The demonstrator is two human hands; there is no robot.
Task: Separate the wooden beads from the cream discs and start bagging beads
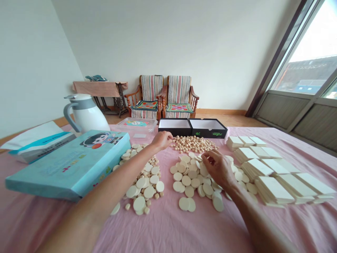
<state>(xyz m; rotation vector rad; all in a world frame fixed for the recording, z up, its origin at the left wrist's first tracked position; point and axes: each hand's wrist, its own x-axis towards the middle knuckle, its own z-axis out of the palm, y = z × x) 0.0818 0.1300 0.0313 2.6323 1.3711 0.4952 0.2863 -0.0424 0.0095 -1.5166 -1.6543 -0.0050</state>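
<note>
My left hand (163, 140) reaches to the left edge of a heap of small wooden beads (195, 143). Its fingers are drawn together in a pinch; whatever lies between them is too small to make out. Over a pile of flat round wooden discs (192, 174), my right hand (217, 164) is curled, thumb and forefinger closed at the edge of a pale wooden disc (199, 157). Under and beside my left forearm lies a mixed pile of wooden discs (149, 192) and small beads (154, 161).
Stacks of rectangular wooden pieces (275, 189) stand in rows at right. Behind the beads are two black open boxes (207, 133) and a clear plastic case (139, 131). A blue box (65, 165), a white jug (89, 114) and a tissue pack (44, 144) occupy the left.
</note>
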